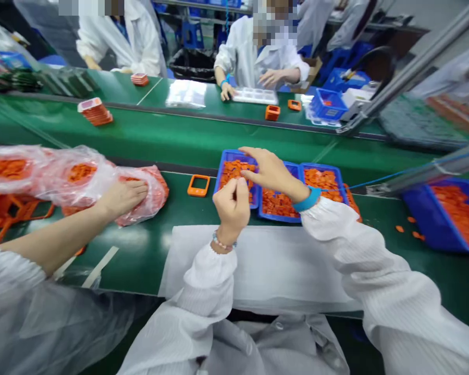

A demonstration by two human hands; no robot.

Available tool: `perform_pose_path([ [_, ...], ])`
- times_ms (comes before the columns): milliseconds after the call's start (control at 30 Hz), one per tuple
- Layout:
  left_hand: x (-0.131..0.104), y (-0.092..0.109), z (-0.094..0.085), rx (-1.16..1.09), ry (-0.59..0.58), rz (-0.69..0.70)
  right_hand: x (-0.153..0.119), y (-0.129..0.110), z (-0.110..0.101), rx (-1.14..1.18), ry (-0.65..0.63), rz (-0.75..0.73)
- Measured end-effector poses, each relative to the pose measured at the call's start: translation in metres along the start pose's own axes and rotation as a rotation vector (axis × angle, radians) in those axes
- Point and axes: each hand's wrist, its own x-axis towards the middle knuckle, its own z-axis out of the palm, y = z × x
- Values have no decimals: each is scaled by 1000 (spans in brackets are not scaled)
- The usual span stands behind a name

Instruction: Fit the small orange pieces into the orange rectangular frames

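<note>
Left hand (231,205): The person curls it closed, thumb and fingertip close together, in front of the heap. One cannot tell if a tiny thing is inside.
Right hand (271,172): It is open, fingers spread, over the left blue tray (231,152). It seems to hold nothing.
Orange pieces (234,167): They lie in a loose heap in that tray, and more fill the middle blue tray (279,217) and the right blue tray (322,166).
Piece weight: Each one is likely very light.
Piece feel: They look like hard plastic, so they likely keep their shape but may slip. Thin ones might snap if bent.
Piece hold: The edges seem best, pinched softly, one at a time.
Orange square frame (197,192): It lies flat on the green table (136,255), just left of the trays. It looks light and stiff; a side bar is a good place to hold.
</note>
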Motion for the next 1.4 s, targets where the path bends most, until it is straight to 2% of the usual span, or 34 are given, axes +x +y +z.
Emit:
perform_pose_path([
  [33, -2, -7, 11, 94, 112, 105, -15, 15, -14, -5, 32, 41],
  [100, -5, -15, 23, 237, 213, 234, -48, 44, -42, -20, 95, 162],
  [267, -1, -22, 24, 347, 198, 272, -132, 130, -105, -125, 242, 521],
  [367, 2, -24, 25, 389, 183, 274, -177, 170, -125, -218, 148, 748],
  [433, 2, -25, 27, 404, 177, 271, -201, 183, -126, -262, 16, 826],
  [500, 3, -26, 29, 421, 172, 268, -219, 188, -119, -282, -89, 839],
  [567, 3, -25, 31, 432, 167, 266, -231, 187, -110, -279, -120, 858],
  [667, 4, -22, 33, 432, 157, 268, -240, 183, -100, -286, -99, 973],
  [767, 5, -20, 34, 456, 148, 288, -243, 183, -98, -284, -99, 1047],
  [867, 5, -19, 34, 483, 145, 291, -240, 182, -101, -272, -116, 1056],
  [1000, 4, -18, 33, 490, 142, 274, -232, 171, -118, -211, -178, 1033],
  [1067, 4, -18, 33, 480, 144, 263, -227, 160, -136, -137, -219, 986],
  [1133, 4, -17, 33, 465, 140, 240, -220, 144, -157, -60, -209, 926],
  [1200, 4, -17, 34, 450, 118, 205, -210, 123, -176, -14, -104, 871],
  [1267, 5, -17, 35, 424, 73, 144, -193, 95, -182, -34, 55, 794],
  [1333, 6, -19, 35, 380, -1, 44, -171, 64, -170, -47, 294, 616],
  [1400, 7, -21, 36, 319, -99, -92, -144, 34, -140, -111, 440, 314],
])
